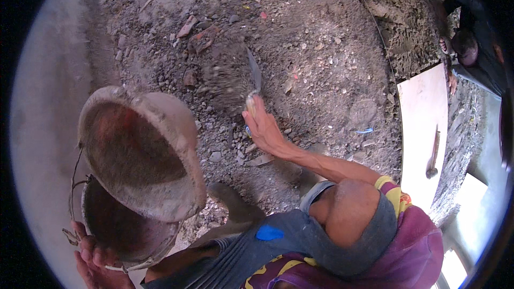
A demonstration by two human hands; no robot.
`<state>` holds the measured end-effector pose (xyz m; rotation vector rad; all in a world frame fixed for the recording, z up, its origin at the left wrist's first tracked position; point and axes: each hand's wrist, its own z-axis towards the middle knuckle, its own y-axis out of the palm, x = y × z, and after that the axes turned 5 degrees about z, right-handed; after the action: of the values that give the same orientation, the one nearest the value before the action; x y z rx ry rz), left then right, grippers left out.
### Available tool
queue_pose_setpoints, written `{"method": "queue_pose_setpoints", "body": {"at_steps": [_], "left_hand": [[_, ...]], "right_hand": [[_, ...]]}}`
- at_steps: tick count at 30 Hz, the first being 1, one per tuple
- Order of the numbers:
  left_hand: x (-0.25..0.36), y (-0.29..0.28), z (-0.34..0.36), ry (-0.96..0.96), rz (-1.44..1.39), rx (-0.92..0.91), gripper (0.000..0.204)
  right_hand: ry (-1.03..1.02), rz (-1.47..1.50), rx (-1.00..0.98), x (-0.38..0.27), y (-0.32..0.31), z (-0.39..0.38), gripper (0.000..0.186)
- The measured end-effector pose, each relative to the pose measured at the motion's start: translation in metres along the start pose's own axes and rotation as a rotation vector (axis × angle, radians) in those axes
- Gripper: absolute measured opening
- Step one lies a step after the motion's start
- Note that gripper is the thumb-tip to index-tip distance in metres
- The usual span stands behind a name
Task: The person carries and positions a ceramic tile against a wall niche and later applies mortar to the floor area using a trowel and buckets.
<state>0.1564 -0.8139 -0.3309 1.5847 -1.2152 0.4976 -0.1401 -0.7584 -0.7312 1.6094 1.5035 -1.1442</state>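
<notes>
My right hand (262, 126) reaches over the rubble and grips a trowel (254, 69) by its handle, the pointed metal blade aimed away from me. Beside the blade, loose soil and small stones (222, 77) are smeared by motion. At the left, a dirt-caked bucket (171, 112) tips on its side, its dusty inside partly showing. It rests over a second bucket (101, 208), which has a wire handle (73, 187). My left hand (96, 259) is closed at the near left edge of the lower bucket; part of that hand is cut off by the frame's rim.
Brick pieces (187, 27) and gravel lie ahead. A pale wall (53, 101) runs along the left. On the right lies a white board (417, 112) with a hammer-like tool (435, 155) on it. Another person (468, 45) bends at the far right. A thin line (379, 29) crosses the ground.
</notes>
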Motion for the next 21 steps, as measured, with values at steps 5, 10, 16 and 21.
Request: {"method": "queue_pose_setpoints", "body": {"at_steps": [5,10,16,21], "left_hand": [[0.001,-0.005,-0.008,-0.008,-0.078,-0.077,0.064],[0.003,-0.001,-0.013,-0.015,0.054,0.023,0.065],[-0.001,0.007,-0.008,-0.014,0.027,-0.006,0.064],[0.001,-0.004,-0.021,-0.033,0.01,0.035,0.065]], "right_hand": [[-0.315,-0.261,0.107,-0.012,-0.049,0.019,0.05],[-0.224,-0.396,0.452,-0.003,-0.064,0.04,0.05],[-0.204,-0.193,-0.127,-0.005,-0.046,0.006,0.057],[0.402,0.114,0.271,0.004,-0.059,-0.065,0.068]]}}
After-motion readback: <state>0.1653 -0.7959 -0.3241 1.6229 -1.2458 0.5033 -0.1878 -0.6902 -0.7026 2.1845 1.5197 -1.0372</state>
